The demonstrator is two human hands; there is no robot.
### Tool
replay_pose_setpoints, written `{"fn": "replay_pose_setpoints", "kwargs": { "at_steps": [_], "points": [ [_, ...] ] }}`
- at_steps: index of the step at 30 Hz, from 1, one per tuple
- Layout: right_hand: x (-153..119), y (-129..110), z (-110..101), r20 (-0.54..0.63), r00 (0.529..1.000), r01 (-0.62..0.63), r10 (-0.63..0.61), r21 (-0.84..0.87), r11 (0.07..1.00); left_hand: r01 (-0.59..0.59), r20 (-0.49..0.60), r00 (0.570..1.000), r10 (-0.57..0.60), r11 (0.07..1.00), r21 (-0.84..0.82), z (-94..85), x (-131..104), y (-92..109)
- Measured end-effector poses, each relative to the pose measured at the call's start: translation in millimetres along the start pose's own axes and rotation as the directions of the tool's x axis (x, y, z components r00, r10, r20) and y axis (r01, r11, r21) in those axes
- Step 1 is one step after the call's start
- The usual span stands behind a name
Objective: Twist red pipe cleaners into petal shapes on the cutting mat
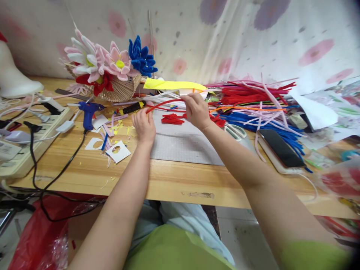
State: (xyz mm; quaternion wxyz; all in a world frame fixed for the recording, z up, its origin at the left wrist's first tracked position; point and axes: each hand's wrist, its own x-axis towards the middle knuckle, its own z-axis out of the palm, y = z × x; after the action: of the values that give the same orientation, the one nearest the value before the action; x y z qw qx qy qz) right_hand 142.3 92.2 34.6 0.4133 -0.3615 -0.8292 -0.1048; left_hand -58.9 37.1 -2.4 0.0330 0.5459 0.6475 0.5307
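Observation:
A red pipe cleaner (165, 102) bows slightly upward between my two hands, above a grey cutting mat (182, 144). My left hand (144, 124) pinches its left end, and my right hand (197, 110) grips it at the right end. Short red pieces (172, 119) lie on the mat between the hands. More red pieces (218, 120) are partly hidden behind my right hand. Scissors with pale green handles (235, 132) rest on the mat's right side.
Left are a blue glue gun (89, 112), its black cord, a power strip (42, 138) and white card scraps (118, 151). Fuzzy flowers (119, 63) stand behind. At right lie red (242, 93) and blue pipe cleaners (253, 125) and a phone (281, 148).

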Motion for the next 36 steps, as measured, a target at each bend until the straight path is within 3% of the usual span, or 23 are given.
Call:
{"fn": "replay_pose_setpoints", "kwargs": {
  "at_steps": [3,5,7,9,11,13,15,18,20,24,27,31,36],
  "points": [
    [-6.7,1.2,7.5,-0.139,0.956,-0.224,0.257,0.215,0.951,0.093,0.010,0.996,-0.092,0.992,-0.082,3.0,1.2,-5.9],
    [-11.4,3.6,19.4,-0.111,0.886,-0.366,0.451,0.428,0.826,0.134,0.010,0.991,-0.134,0.977,-0.166,5.2,0.4,-6.7],
    [-16.7,2.9,32.3,0.057,0.789,-0.492,0.612,0.656,0.573,0.163,0.073,0.986,-0.149,0.952,-0.261,9.2,-2.2,-5.5],
    [-22.1,-2.2,41.9,0.277,0.700,-0.552,0.658,0.794,0.253,0.211,0.213,0.966,-0.145,0.919,-0.332,15.3,-6.2,-2.8],
    [-27.0,-10.1,45.6,0.437,0.668,-0.561,0.602,0.828,0.021,0.312,0.388,0.908,-0.159,0.874,-0.372,21.8,-10.2,1.1],
    [-30.9,-17.3,44.3,0.509,0.678,-0.565,0.531,0.823,-0.067,0.455,0.531,0.822,-0.205,0.797,-0.397,26.3,-13.2,6.1],
    [-33.7,-21.5,40.4,0.518,0.699,-0.573,0.494,0.818,-0.048,0.576,0.630,0.744,-0.223,0.692,-0.436,26.8,-14.6,11.6],
    [-36.5,-23.0,34.0,0.496,0.737,-0.599,0.459,0.794,0.104,0.721,0.747,0.628,-0.219,0.525,-0.453,21.4,-14.8,18.3],
    [-37.8,-23.1,31.0,0.493,0.761,-0.609,0.422,0.767,0.202,0.770,0.789,0.569,-0.230,0.486,-0.414,17.0,-14.5,21.2],
    [-39.3,-23.8,30.1,0.490,0.771,-0.609,0.406,0.754,0.247,0.762,0.800,0.554,-0.232,0.529,-0.374,11.6,-13.8,22.7],
    [-40.3,-22.5,32.8,0.500,0.729,-0.634,0.467,0.750,0.186,0.743,0.811,0.552,-0.196,0.558,-0.370,10.2,-13.0,21.3],
    [-41.9,-20.0,35.5,0.559,0.685,-0.667,0.467,0.739,0.095,0.767,0.860,0.476,-0.184,0.565,-0.304,9.5,-13.1,19.3],
    [-43.2,-20.4,35.6,0.608,0.687,-0.691,0.397,0.716,0.100,0.770,0.899,0.422,-0.117,0.570,-0.287,8.8,-14.2,20.2]
  ]
}}
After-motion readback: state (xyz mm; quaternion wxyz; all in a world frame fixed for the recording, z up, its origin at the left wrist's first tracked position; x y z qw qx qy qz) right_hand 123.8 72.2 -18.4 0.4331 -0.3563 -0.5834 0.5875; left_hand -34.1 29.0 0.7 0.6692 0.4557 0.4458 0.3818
